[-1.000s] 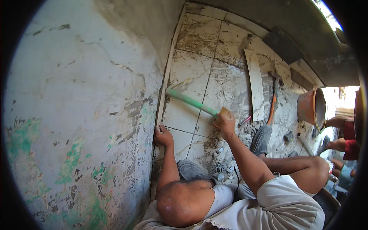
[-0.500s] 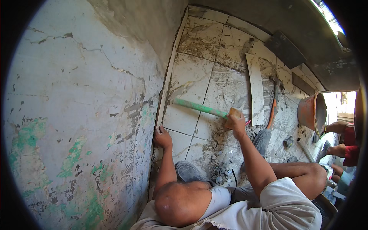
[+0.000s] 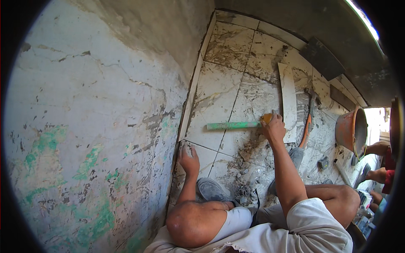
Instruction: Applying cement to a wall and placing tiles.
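The right hand (image 3: 275, 128) was at the yellow end (image 3: 266, 118) of a green-handled tool (image 3: 234, 125). Its fingers were bent and touched the yellow part, but I cannot tell if they pinched it tight. The tool lay across the floor tiles (image 3: 211, 88) in the middle, with its green handle pointing left.

The left hand (image 3: 188, 159) was low at the foot of the wall (image 3: 105, 118). Its fingers were a little apart and pointed to the far side. They were close to the near end of a thin white strip (image 3: 194, 92) that ran along the wall. I cannot tell if they touched it.

Grey broken bits (image 3: 242, 168) lay in a pile between the two arms. A grey shoe (image 3: 211, 189) was just right of the left arm. To the right of the tool lay a long pale board (image 3: 288, 101), and then a hammer (image 3: 307, 126) with an orange handle. A dirty orange bucket (image 3: 346, 130) stood farther right. A small dark tape measure (image 3: 324, 162) lay on the near side of it. A dark flat board (image 3: 322, 58) was at the far right.
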Motion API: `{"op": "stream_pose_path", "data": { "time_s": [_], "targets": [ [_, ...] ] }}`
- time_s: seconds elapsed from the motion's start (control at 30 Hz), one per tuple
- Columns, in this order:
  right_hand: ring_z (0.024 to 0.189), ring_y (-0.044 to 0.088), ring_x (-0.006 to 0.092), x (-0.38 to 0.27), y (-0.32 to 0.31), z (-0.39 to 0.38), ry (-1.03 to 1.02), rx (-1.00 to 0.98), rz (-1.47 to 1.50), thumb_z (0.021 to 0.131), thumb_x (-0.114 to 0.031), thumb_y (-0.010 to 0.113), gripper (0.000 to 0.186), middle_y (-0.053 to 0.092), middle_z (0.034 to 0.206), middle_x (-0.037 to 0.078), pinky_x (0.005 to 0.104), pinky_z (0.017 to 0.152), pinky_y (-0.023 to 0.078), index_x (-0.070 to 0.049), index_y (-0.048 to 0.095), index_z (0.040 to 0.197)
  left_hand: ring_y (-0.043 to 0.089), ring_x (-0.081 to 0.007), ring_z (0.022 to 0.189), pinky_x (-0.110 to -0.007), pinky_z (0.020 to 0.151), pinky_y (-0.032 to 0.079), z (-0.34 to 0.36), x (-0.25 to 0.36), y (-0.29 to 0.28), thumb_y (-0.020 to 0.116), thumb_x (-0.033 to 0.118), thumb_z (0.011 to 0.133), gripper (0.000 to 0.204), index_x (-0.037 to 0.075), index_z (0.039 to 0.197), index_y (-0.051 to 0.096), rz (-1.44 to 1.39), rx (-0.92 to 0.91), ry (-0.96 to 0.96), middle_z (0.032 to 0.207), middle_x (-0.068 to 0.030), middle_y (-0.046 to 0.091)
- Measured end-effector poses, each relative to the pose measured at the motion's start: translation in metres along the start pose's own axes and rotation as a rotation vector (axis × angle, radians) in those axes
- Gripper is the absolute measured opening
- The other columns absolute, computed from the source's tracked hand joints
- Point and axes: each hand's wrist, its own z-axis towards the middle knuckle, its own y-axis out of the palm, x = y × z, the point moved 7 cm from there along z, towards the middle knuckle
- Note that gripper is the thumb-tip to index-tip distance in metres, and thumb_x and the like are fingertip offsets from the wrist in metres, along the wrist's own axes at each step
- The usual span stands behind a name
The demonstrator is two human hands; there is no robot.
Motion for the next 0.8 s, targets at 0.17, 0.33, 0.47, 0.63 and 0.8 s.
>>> {"op": "stream_pose_path", "data": {
  "time_s": [0.17,0.33,0.47,0.63,0.8],
  "targets": [
    [0.118,0.056,0.0471,0.024,0.028,0.014,0.106,-0.059,0.091,0.077,-0.049,0.079,0.091,0.053,0.132,0.028,0.052,0.097,0.049,-0.001,0.042,0.144,0.041,-0.0426,0.138,-0.048,0.114,0.035,-0.005,0.022,0.006,0.07,0.014,0.089,0.063,-0.005,0.143,0.044,0.188,-0.036,0.249,0.152,-0.0269,0.039],
    [0.087,0.067,0.0308,0.045,0.069,0.03,0.026,-0.157,0.357,0.072,-0.043,0.085,0.07,0.069,0.1,0.024,0.041,0.074,0.053,0.01,0.063,0.112,0.036,-0.0419,0.142,-0.049,0.115,0.032,-0.008,0.016,0.014,0.074,0.015,0.084,0.073,-0.005,0.146,0.04,0.223,-0.097,0.244,0.157,-0.0256,0.032],
    [0.091,0.063,0.0239,0.039,0.079,0.005,-0.049,-0.091,0.682,0.078,-0.035,0.083,0.07,0.064,0.105,0.02,0.0363,0.076,0.051,0.01,0.052,0.122,0.03,-0.0403,0.146,-0.052,0.117,0.029,-0.009,0.014,0.011,0.075,0.018,0.082,0.081,-0.005,0.149,0.036,0.249,-0.104,0.222,0.158,-0.0234,0.03],
    [0.096,0.06,0.0221,0.03,0.072,-0.023,-0.027,-0.12,0.919,0.084,-0.023,0.077,0.065,0.059,0.113,0.016,0.0349,0.08,0.051,0.003,0.042,0.133,0.027,-0.04,0.147,-0.054,0.117,0.028,-0.012,0.012,0.011,0.076,0.021,0.081,0.085,-0.003,0.151,0.033,0.231,-0.101,0.216,0.16,-0.0206,0.028],
    [0.093,0.061,0.0214,0.031,0.071,-0.04,0.141,-0.134,1.062,0.085,-0.021,0.075,0.06,0.06,0.107,0.013,0.0348,0.078,0.052,0.0,0.043,0.131,0.028,-0.0406,0.147,-0.053,0.118,0.028,-0.012,-0.006,0.017,0.074,0.02,0.083,0.083,-0.005,0.151,0.032,0.233,-0.145,0.313,0.159,-0.0236,0.027]
  ]
}}
